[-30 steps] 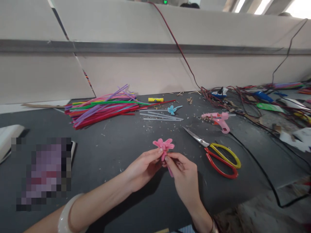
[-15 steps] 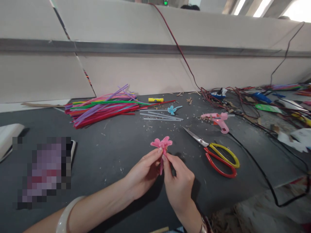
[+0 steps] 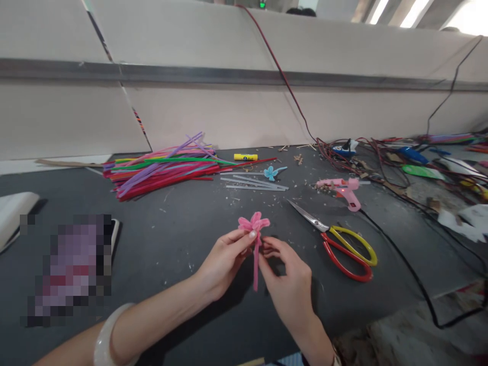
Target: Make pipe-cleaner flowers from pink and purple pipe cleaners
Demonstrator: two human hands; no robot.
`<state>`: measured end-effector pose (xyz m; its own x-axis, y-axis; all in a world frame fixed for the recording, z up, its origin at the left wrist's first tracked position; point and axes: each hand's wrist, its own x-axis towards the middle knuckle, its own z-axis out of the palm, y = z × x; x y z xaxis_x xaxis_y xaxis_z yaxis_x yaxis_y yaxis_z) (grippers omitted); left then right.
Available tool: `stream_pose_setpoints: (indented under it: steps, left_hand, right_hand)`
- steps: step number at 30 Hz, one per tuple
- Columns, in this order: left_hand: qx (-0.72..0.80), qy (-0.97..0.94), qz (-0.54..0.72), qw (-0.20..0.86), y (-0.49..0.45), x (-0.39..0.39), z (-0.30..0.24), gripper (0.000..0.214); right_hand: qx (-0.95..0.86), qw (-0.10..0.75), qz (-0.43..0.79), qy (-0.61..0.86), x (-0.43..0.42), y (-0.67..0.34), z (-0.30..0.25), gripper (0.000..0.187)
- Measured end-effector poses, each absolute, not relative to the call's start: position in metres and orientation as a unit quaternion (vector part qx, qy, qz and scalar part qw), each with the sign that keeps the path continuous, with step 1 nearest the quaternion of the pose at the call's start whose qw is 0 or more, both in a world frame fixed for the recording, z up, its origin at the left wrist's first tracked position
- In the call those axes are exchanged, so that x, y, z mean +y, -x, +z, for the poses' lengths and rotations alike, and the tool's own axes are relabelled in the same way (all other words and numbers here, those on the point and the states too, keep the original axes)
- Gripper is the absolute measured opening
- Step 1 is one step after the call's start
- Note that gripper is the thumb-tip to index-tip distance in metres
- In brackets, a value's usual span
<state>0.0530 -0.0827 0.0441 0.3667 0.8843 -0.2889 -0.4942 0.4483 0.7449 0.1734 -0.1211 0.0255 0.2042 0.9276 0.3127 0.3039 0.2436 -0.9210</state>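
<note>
A pink pipe-cleaner flower (image 3: 254, 222) with looped petals and a straight stem hanging down is held above the dark table. My left hand (image 3: 224, 262) pinches it just under the petals, thumb in front. Beside the stem, my right hand (image 3: 287, 274) has its thumb and curled fingers apart; whether a fingertip touches the stem is hard to see. Scissors (image 3: 324, 229) with one yellow and one red handle lie open to the right. Farther back lies a small blue pipe-cleaner flower (image 3: 270, 173).
A bundle of coloured pipe cleaners (image 3: 160, 170) lies at the back left, near a yellow glue stick (image 3: 245, 157) and clear glue sticks (image 3: 255, 183). A pink glue gun (image 3: 345, 190) trails a black cord on the right. Tangled wires (image 3: 331, 152) run along the wall.
My right hand has loosened its pinch on the stem and shifted slightly right, its fingers parting. The stem now shows more fully, and the flower has turned a little in my left hand.
</note>
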Motion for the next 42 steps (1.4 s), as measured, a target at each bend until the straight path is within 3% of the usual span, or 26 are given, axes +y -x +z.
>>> stream_pose_setpoints:
  steps: [3,6,9,14,16,18,21,23,26,31,36,38,40,42]
  left_hand:
    - [0.339,-0.268,0.444,0.785,-0.055,-0.085,0.045,0.007]
    - [0.344,-0.264,0.442,0.785,-0.057,-0.087,0.045,0.007]
    - [0.34,-0.274,0.444,0.782,-0.057,-0.088,0.044,0.007]
    - [0.348,-0.307,0.432,0.773,-0.054,-0.087,0.041,0.006]
    - [0.361,-0.308,0.431,0.767,-0.053,-0.085,0.041,0.009]
    - [0.375,-0.3,0.433,0.763,-0.052,-0.083,0.042,0.011]
    - [0.39,-0.287,0.446,0.753,-0.052,-0.081,0.043,0.01]
    - [0.391,-0.285,0.449,0.751,-0.052,-0.082,0.043,0.01]
    - [0.377,-0.288,0.446,0.758,-0.054,-0.085,0.045,0.013]
    - [0.359,-0.308,0.448,0.758,-0.054,-0.088,0.048,0.005]
    - [0.375,-0.379,0.45,0.716,-0.051,-0.084,0.047,0.005]
    - [0.376,-0.402,0.451,0.703,-0.05,-0.082,0.047,0.005]
    - [0.384,-0.406,0.449,0.698,-0.05,-0.08,0.048,0.006]
    - [0.396,-0.396,0.45,0.696,-0.049,-0.079,0.049,0.008]
  right_hand:
    - [-0.644,0.522,0.136,0.542,-0.124,-0.175,0.023,0.019]
    - [-0.65,0.52,0.136,0.537,-0.125,-0.175,0.024,0.017]
    - [-0.551,0.549,0.271,0.567,-0.124,-0.173,0.026,0.017]
    - [-0.289,0.525,0.653,0.463,-0.117,-0.171,0.03,0.024]
    - [-0.269,0.506,0.684,0.451,-0.117,-0.172,0.032,0.026]
    - [-0.336,0.54,0.585,0.504,-0.12,-0.174,0.033,0.026]
    - [-0.493,0.587,0.271,0.582,-0.126,-0.18,0.029,0.011]
    - [-0.575,0.567,0.112,0.579,-0.128,-0.183,0.024,0.017]
    - [-0.644,0.533,0.045,0.547,-0.127,-0.183,0.019,0.019]
    - [-0.609,0.527,0.192,0.561,-0.125,-0.177,0.025,0.013]
    - [-0.408,0.476,0.626,0.465,-0.12,-0.181,0.041,0.021]
    - [-0.354,0.444,0.72,0.399,-0.118,-0.185,0.043,0.023]
    - [-0.375,0.457,0.697,0.407,-0.119,-0.187,0.04,0.021]
    - [-0.454,0.5,0.566,0.472,-0.122,-0.186,0.032,0.017]
